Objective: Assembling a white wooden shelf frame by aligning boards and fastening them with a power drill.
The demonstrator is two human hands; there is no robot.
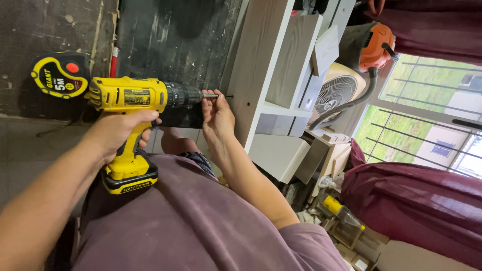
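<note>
My left hand grips the handle of a yellow and black cordless drill with a battery pack at its base. The drill points sideways at the edge of a grey wooden panel. My right hand pinches the thin metal bit just past the chuck. The bit's tip meets the panel's edge. I cannot tell whether a screw sits on the tip. My purple shirt fills the bottom of the view.
A yellow and black tape measure lies on the dark floor behind the drill. Past the panel stand more boards, a beige fan, an orange vacuum with a grey hose, maroon curtains and a barred window.
</note>
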